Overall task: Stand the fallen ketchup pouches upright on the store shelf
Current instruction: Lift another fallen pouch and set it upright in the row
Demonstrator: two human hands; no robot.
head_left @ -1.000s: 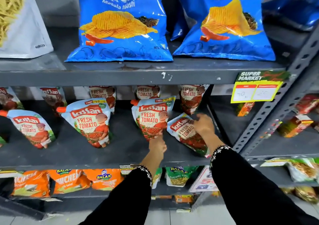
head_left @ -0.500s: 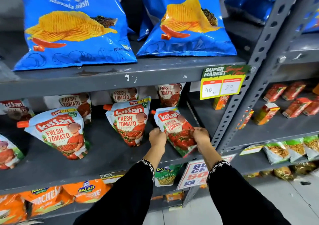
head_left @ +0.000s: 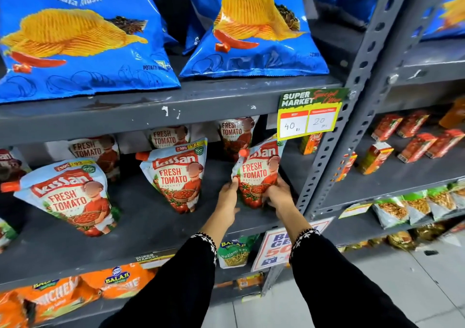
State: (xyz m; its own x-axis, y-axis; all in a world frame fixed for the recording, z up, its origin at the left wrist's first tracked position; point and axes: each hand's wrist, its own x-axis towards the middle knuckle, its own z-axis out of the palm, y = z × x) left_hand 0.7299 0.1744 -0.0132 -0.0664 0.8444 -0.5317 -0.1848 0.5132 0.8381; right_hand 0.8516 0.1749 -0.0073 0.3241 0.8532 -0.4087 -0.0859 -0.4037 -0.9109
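**Both hands on rightmost pouch**

Left hand (head_left: 227, 199) and right hand (head_left: 278, 195) are each holding a grip on the white-and-red Kissan ketchup pouch (head_left: 258, 174), standing near-upright at the grey metal shelf (head_left: 141, 217)'s right end. Palms are hiding its base; price tag (head_left: 310, 112) is overlapping its top corner.

— What do I have on the shelf (head_left: 141, 229) right now?

— Ketchup pouches, white-blue with red "Kissan Fresh Tomato" print and orange caps. The right pouch (head_left: 259, 174) sits near the shelf's right end, about upright, cap up at its left corner, base at the shelf surface.

— And the others I can see?

— The middle pouch (head_left: 177, 176) stands just left of it, leaning a little, cap pointing left. The left pouch (head_left: 73, 197) is further left and tilted more, top toward the left, cap at the left edge. Behind them I make out a back row of pouches (head_left: 164, 137), tops hidden under the shelf above.
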